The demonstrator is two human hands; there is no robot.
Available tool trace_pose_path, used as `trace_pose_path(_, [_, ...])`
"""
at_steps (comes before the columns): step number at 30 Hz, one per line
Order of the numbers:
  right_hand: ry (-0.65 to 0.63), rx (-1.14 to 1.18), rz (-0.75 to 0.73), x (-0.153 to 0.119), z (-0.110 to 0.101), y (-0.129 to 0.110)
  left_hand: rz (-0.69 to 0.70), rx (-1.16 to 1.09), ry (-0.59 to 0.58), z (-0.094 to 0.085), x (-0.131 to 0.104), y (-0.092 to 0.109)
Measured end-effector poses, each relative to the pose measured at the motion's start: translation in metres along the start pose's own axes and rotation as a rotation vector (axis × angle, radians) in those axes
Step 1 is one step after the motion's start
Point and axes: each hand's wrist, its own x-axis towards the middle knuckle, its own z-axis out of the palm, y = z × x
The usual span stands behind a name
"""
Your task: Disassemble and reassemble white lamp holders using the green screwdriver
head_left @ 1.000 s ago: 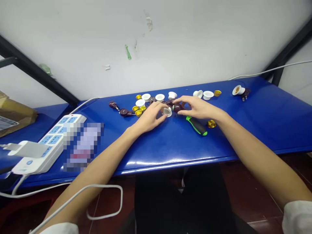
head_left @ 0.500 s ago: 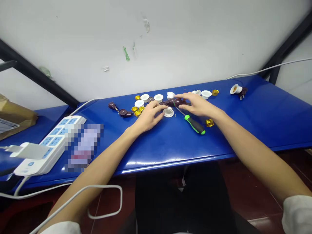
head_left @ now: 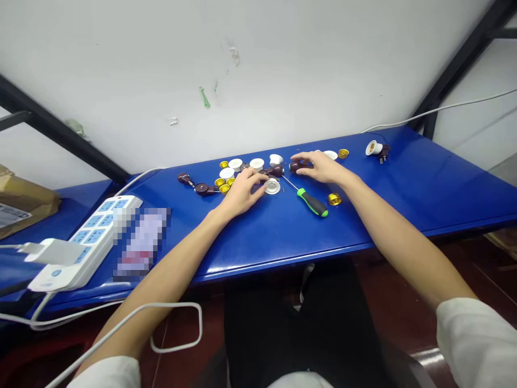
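Observation:
My left hand (head_left: 241, 193) rests on the blue table with its fingers stretched and thumb apart. Its thumb and index tips lie beside a white flanged lamp-holder cup (head_left: 272, 186); whether they touch it I cannot tell. Dark brown plug parts (head_left: 276, 170) lie just beyond those fingertips. My right hand (head_left: 317, 166) has its fingers and thumb around another dark brown plug part (head_left: 296, 166), low over the table, partly hidden by the hand. Between the hands lies a screwdriver (head_left: 313, 203) with a black and green handle. A gold threaded shell (head_left: 334, 199) stands right of it.
White cups (head_left: 257, 164) and gold shells (head_left: 224, 188) cluster behind my left hand, beside a brown plug piece (head_left: 204, 189). An assembled lamp holder with plug (head_left: 375, 148) lies far right. A power strip (head_left: 86, 237), a blurred-out item (head_left: 143, 242) and a cardboard box (head_left: 28, 202) occupy the left.
My right hand has shifted right with a brown plug part, away from the brown parts by the screwdriver tip. My left hand stays nearly in place. The whole view has turned slightly right.

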Motion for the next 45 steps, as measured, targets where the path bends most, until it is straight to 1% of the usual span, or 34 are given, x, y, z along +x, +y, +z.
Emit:
trace_pose_path(3, [0.002, 0.023, 0.001, 0.0, 0.001, 0.002, 0.001, -0.01, 0.004, 0.001, 0.001, 0.001])
trace_pose_path(6, [0.035, 0.043, 0.001, 0.0, 0.001, 0.004, 0.005, -0.002, 0.003, 0.002, 0.001, 0.002])
trace_pose_path(9, [-0.012, 0.021, 0.005, 0.0, 0.001, 0.005, 0.007, -0.003, 0.012, 0.005, 0.002, 0.003])
trace_pose_path(14, [-0.02, 0.014, -0.002, -0.001, 0.0, 0.003, 0.004, 0.015, 0.02, 0.008, 0.002, 0.005])
trace_pose_path(15, [-0.014, 0.025, -0.004, -0.001, 0.0, 0.003, 0.003, 0.026, 0.022, 0.008, 0.003, 0.005])
trace_pose_path(18, [0.055, 0.062, -0.014, -0.001, 0.0, 0.003, 0.013, 0.052, 0.035, 0.008, 0.003, 0.007])
trace_pose_path(19, [0.057, 0.067, -0.017, -0.001, 0.0, 0.003, 0.02, 0.058, 0.04, 0.008, 0.002, 0.007])
trace_pose_path(21, [0.035, 0.066, -0.023, 0.0, 0.001, 0.005, 0.03, 0.072, 0.042, 0.008, 0.002, 0.008])
trace_pose_path(29, [0.073, -0.017, -0.06, 0.005, 0.006, 0.017, 0.037, 0.114, 0.049, 0.009, 0.003, 0.006])
trace_pose_path(35, [0.052, -0.011, -0.062, 0.006, 0.007, 0.021, 0.036, 0.125, 0.054, 0.01, 0.002, 0.008])
trace_pose_path(38, [0.052, 0.115, -0.043, 0.006, 0.007, 0.018, 0.024, 0.126, 0.082, 0.008, 0.004, 0.009])
trace_pose_path(40, [0.103, 0.242, -0.031, 0.006, 0.006, 0.015, 0.011, 0.114, 0.115, 0.004, 0.01, 0.01])
trace_pose_path(42, [0.146, 0.409, -0.019, 0.006, 0.004, 0.011, -0.01, 0.102, 0.143, 0.001, 0.021, 0.012])
trace_pose_path(45, [0.091, 0.676, -0.002, 0.004, 0.0, 0.007, -0.038, 0.067, 0.168, 0.001, 0.041, 0.018])
